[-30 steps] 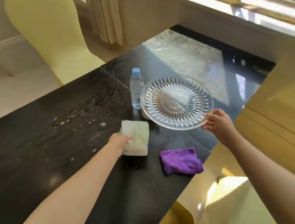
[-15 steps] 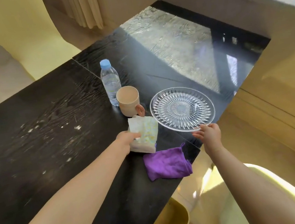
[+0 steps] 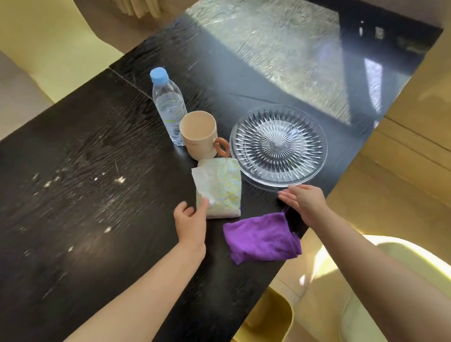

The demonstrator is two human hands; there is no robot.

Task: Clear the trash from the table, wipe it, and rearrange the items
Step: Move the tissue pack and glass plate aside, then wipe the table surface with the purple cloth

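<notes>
A clear ribbed glass plate [image 3: 278, 146] lies flat on the black table [image 3: 66, 222] near its right edge. My right hand [image 3: 305, 201] hovers just in front of the plate's near rim, fingers straight, holding nothing. My left hand [image 3: 189, 223] rests beside the near end of a patterned tissue pack [image 3: 219, 190], thumb touching its corner. A folded purple cloth [image 3: 261, 238] lies between my wrists. Behind the pack stand a beige mug [image 3: 199, 135] and a water bottle [image 3: 168, 105] with a blue cap. White crumbs [image 3: 119, 180] dot the table to the left.
A yellow chair [image 3: 35, 41] stands behind the table at the far left. Another yellow seat [image 3: 426, 287] and a yellow bin [image 3: 270, 332] sit below the table's near right edge. A pale wooden cabinet [image 3: 438, 123] borders the right side.
The glass plate came down from the air onto the table and my right hand let go of it. My left hand loosened from the tissue pack. The camera tilted down.
</notes>
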